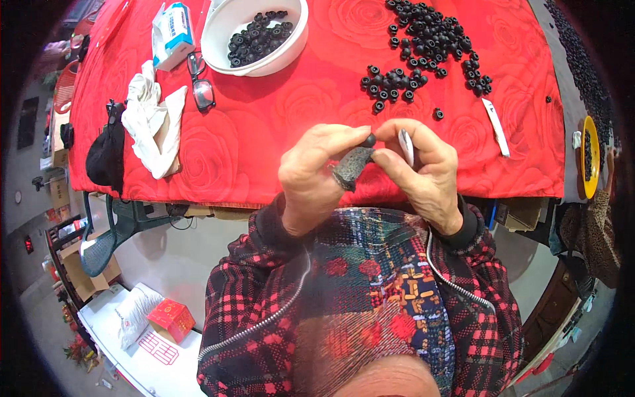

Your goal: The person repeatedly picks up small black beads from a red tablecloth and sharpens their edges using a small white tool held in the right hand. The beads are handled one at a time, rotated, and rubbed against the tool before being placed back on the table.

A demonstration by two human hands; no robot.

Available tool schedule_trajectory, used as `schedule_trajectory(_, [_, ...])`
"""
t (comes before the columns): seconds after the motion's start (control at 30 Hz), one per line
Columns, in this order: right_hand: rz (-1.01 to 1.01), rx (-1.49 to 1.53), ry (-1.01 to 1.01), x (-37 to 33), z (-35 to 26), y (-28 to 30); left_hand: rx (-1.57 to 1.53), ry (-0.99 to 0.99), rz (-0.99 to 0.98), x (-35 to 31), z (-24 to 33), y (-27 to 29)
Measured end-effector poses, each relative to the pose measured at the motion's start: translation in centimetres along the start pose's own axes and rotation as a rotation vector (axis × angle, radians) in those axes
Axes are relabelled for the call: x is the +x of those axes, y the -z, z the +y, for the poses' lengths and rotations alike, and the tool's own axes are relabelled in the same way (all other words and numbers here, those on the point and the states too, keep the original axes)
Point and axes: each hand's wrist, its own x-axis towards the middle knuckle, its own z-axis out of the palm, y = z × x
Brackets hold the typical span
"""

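Above the near edge of the table, my left hand [311, 165] pinches a small round black rubber part [368, 141] between its fingertips. A dark grey, rough sleeve [352, 167] covers what looks like the thumb of that hand. Close by on the right, my right hand [426, 169] is closed around a slim white tool [406, 147], held upright between its fingers. Its thumb tip comes up next to the black part; whether it touches is hard to tell. The tool's working end is partly hidden by the fingers.
A red rose-patterned cloth [264, 165] covers the table. Loose black parts [430, 40] lie at the far right, and more sit in a white bowl [291, 56]. Eyeglasses [203, 94], white fabric [152, 119] and a tissue pack [173, 36] are left; a white strip [496, 128] lies right.
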Motion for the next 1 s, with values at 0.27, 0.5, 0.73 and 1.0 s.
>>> schedule_trajectory(0.27, [-0.138, -0.302, 0.305, 0.9, -0.9, 0.9, -0.875, 0.606, -0.035, -0.7, 2.1, 0.9])
schedule_trajectory(0.5, [-0.259, -0.49, 0.731, 1.1, -0.1, 1.1, -0.901, 1.019, -0.429, -0.2, 1.0, 2.7])
schedule_trajectory(0.73, [-0.282, -0.524, 0.687, 0.4, -0.5, 1.6, -0.951, 0.99, -0.455, -0.1, 0.9, 2.5])
schedule_trajectory(1.0, [-0.17, -0.529, 0.688, -0.2, -1.1, 1.9, -0.943, 0.886, -0.242, -0.4, 1.7, 1.1])
